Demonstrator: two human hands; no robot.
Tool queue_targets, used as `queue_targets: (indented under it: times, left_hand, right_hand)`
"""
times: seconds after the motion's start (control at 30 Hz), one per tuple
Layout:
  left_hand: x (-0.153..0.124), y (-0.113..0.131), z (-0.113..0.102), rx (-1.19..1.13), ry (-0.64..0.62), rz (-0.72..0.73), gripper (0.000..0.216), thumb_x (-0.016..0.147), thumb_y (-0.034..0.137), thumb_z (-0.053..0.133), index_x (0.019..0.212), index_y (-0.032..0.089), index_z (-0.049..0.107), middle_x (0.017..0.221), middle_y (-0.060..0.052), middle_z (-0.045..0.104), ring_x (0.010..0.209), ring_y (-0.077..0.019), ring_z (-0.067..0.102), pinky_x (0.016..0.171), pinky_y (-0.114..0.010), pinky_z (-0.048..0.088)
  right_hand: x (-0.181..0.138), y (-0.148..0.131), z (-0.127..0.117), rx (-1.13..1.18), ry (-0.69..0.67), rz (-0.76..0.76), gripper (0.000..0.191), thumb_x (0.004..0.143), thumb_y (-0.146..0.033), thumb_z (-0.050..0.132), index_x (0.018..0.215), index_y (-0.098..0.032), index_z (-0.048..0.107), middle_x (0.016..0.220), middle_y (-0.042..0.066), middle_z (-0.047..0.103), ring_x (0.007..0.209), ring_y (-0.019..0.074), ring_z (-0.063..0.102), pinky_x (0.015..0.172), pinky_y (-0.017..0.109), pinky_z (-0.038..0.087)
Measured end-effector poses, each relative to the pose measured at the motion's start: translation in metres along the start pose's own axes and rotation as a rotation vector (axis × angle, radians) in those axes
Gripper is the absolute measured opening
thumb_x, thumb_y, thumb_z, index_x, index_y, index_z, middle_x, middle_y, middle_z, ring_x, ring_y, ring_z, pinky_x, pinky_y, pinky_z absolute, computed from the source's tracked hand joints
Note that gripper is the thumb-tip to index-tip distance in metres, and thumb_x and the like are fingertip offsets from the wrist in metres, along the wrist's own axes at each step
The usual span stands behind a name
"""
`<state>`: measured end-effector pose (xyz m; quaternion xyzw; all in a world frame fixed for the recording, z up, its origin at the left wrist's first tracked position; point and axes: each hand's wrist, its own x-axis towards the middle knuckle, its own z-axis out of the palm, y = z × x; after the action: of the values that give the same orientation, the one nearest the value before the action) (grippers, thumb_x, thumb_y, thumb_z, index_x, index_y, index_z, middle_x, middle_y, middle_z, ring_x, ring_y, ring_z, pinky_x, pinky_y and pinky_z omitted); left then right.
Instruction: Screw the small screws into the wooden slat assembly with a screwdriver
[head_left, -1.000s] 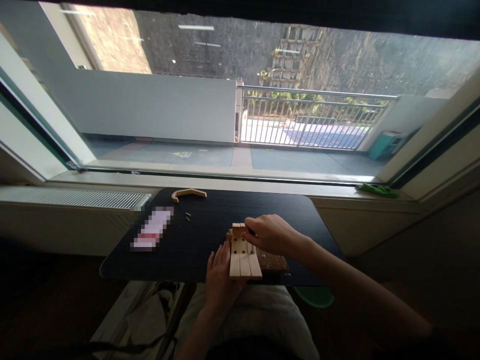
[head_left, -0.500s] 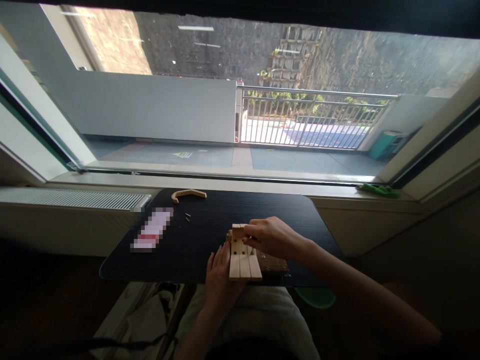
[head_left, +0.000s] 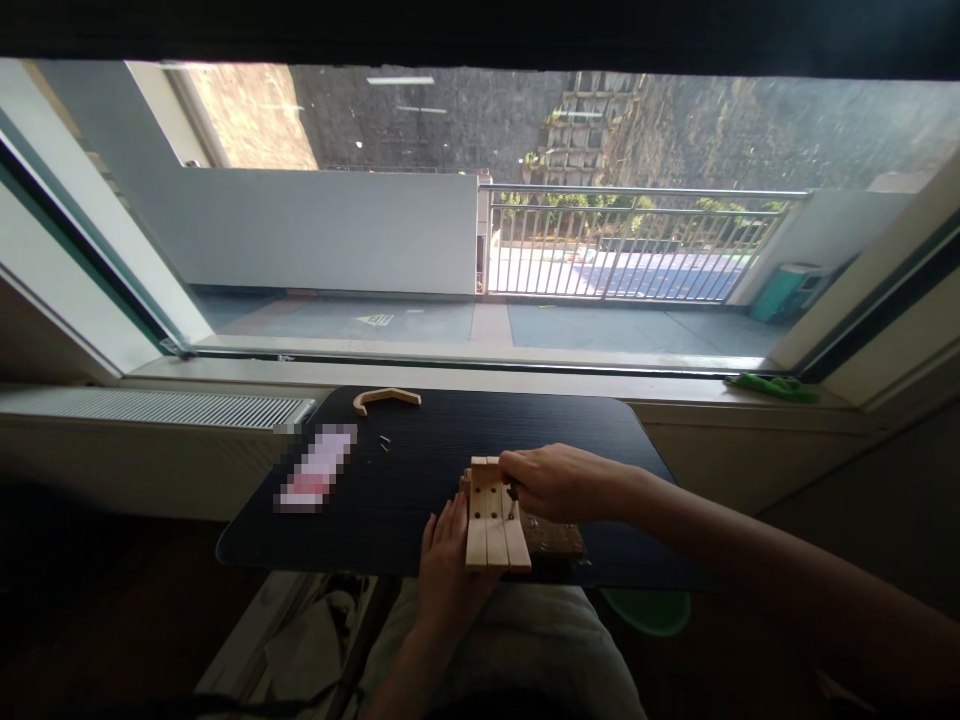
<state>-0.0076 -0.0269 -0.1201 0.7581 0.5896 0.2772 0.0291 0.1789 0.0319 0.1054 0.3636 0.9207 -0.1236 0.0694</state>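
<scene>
**Right hand holds dark tool at slatted wood piece, left hand braces**

Slatted wood piece sits lower centre of frame, three pale strips side by side, long axis running up-down in the picture, near end at the counter edge. Dark holes in the strips; top one on the right strip is not visible, right hand covers that spot. Piece rests over a brown block that sticks out to its right.

Key relation: right hand is over the upper right of the piece, nearer to the right strip. Tool shaft points down the frame to the lower hole of that strip; tip looks in contact, too small to be sure. Right fingers closed round the tool, most of the handle hidden. Left fingers fairly straight, together, lying along the piece's left edge; thumb hidden, so can't tell if they pinch it.

Counter: black, fine-grained, rounded corners. Upper left part carries a curved wood piece, two small metal bits, probably screws, and a pixelated item.

Room: radiator at left, wide window across the top, green cloth on the sill at right. Lower frame is dim.
</scene>
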Motion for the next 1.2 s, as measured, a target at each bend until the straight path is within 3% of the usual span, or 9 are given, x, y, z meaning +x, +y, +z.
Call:
queue_targets:
  times: [0.3, 0.77, 1.2]
  left_hand:
    - [0.003, 0.008, -0.002, -0.024, 0.052, -0.033, 0.083, 0.076, 0.036, 0.066, 0.150, 0.011, 0.037, 0.145, -0.019, 0.056, 0.134, -0.0337, 0.052, 0.113, -0.050, 0.037]
    - [0.002, 0.002, 0.000, -0.074, 0.035, -0.026, 0.084, 0.081, 0.040, 0.066, 0.152, 0.013, 0.032, 0.147, -0.019, 0.054, 0.135, -0.0329, 0.051, 0.114, -0.051, 0.035]
    - [-0.001, -0.007, 0.002, -0.084, 0.027, 0.012, 0.087, 0.082, 0.042, 0.068, 0.155, 0.015, 0.027, 0.149, -0.019, 0.052, 0.136, -0.0324, 0.051, 0.114, -0.050, 0.034]
  right_hand:
    - [-0.001, 0.000, 0.009, 0.033, 0.057, 0.029, 0.010, 0.094, -0.022, 0.046, 0.100, -0.018, 0.053, 0.092, 0.008, 0.070, 0.073, 0.0184, 0.061, 0.058, 0.030, 0.030]
    - [0.000, 0.000, 0.006, 0.025, 0.045, 0.026, 0.021, 0.103, -0.028, 0.036, 0.113, -0.018, 0.051, 0.092, 0.008, 0.071, 0.073, 0.0198, 0.064, 0.056, 0.030, 0.028]
    - [0.001, 0.002, 0.002, 0.011, -0.007, 0.116, 0.019, 0.100, -0.033, 0.047, 0.108, -0.018, 0.055, 0.096, 0.010, 0.073, 0.080, 0.0227, 0.067, 0.054, 0.029, 0.030]
